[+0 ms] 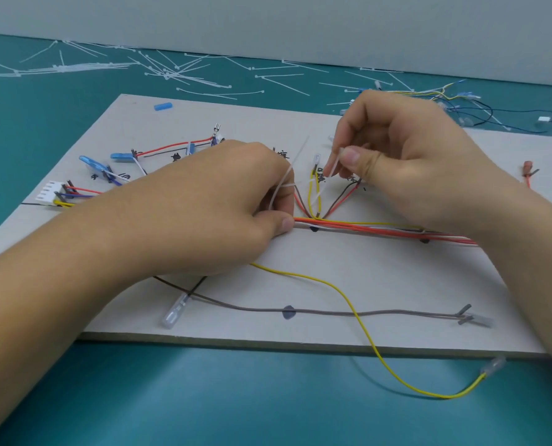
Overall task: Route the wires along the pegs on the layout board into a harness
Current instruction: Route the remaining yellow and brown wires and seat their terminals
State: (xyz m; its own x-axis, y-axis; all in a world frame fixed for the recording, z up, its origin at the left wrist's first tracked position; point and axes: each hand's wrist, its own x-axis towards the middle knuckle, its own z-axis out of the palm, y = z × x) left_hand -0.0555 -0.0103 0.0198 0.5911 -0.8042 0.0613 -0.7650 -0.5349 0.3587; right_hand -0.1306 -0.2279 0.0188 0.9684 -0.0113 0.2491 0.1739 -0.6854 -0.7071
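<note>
A grey layout board (348,284) lies on the teal table. A bundle of red, white and yellow wires (364,228) runs across its middle past dark pegs. My left hand (223,201) grips the bundle's left end, with a white cable tie (284,181) looped by its fingers. My right hand (406,156) pinches another white cable tie (331,170) between thumb and forefinger above the wire fan. A loose yellow wire (358,320) trails off the board's front edge. A brown wire (332,312) lies along the lower pegs.
Several loose white cable ties (171,72) are scattered on the table behind the board. Spare wires (461,101) lie at the back right. A white connector (49,193) and blue terminals (91,164) sit at the board's left. A red terminal (528,170) lies at the right.
</note>
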